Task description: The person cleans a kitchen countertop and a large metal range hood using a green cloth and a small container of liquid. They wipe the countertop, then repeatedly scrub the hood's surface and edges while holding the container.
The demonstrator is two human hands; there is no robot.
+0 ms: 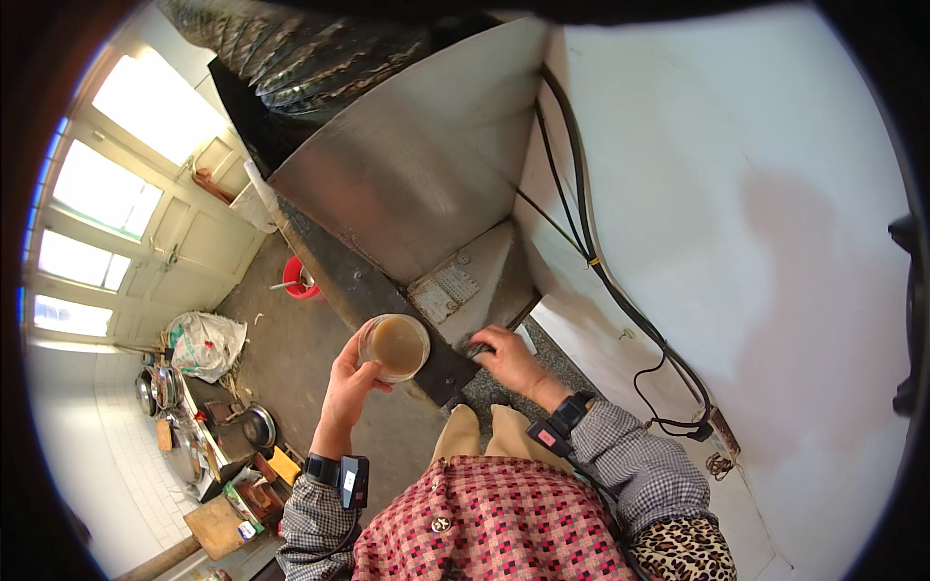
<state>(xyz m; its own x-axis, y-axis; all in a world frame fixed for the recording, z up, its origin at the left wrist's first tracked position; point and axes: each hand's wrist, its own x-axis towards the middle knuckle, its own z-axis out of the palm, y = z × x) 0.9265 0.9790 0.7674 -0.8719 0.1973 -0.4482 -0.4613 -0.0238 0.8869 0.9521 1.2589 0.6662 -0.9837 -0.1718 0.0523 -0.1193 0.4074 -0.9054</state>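
My left hand (354, 378) holds a clear round tub (399, 347) with cloudy brown liquid in it. The tub is just left of the dark edge of a metal frame (378, 290). In my right hand (511, 361) is a dark, crumpled scrubbing pad (476, 348), partly hidden by the fingers and blurred. That hand is close to the lower metal panel (479, 290), and I cannot tell whether the pad touches it. A pale plate (443, 290) with rows of small marks is on the panel. Above it rises a large sheet-metal side (407, 160), stained and dull.
Black cables (581, 189) run down the white wall (726, 181) to a power strip (724, 433). A red bucket (304, 278) stands on the floor beyond the frame. Farther left are a white sack (207, 345) and a low counter with pans (259, 425).
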